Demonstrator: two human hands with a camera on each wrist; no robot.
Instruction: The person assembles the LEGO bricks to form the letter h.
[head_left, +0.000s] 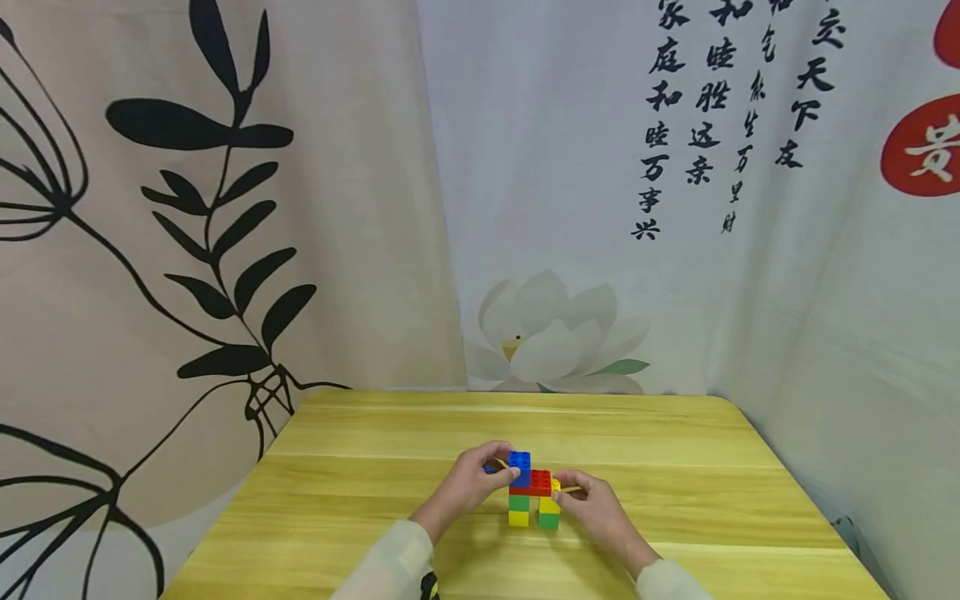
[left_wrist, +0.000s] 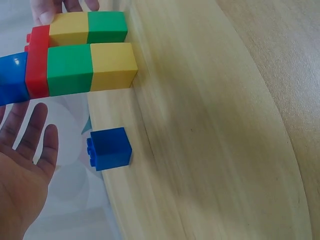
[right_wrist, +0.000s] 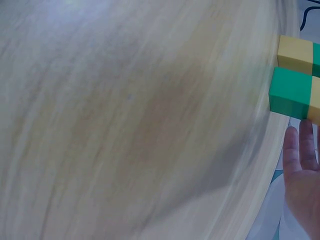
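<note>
A small toy-brick structure stands on the table: a red brick (head_left: 539,482) bridges two columns. The left column has a green brick (head_left: 519,502) over a yellow brick (head_left: 518,518); the right has yellow (left_wrist: 69,29) over green (head_left: 548,521). On the red brick's left end sits a blue brick (head_left: 520,460), pinched by my left hand (head_left: 468,479), thumb on its near face. My right hand (head_left: 597,506) grips the right column's upper yellow part, thumb and index finger at its side. Another blue brick (left_wrist: 111,149) lies loose behind my left hand, mostly hidden in the head view.
The wooden table (head_left: 375,433) reaches back to a hanging cloth (head_left: 375,250) printed with plants, a lotus and dark characters. A dark, yellow-marked strap (head_left: 429,585) shows at the left sleeve (head_left: 393,562).
</note>
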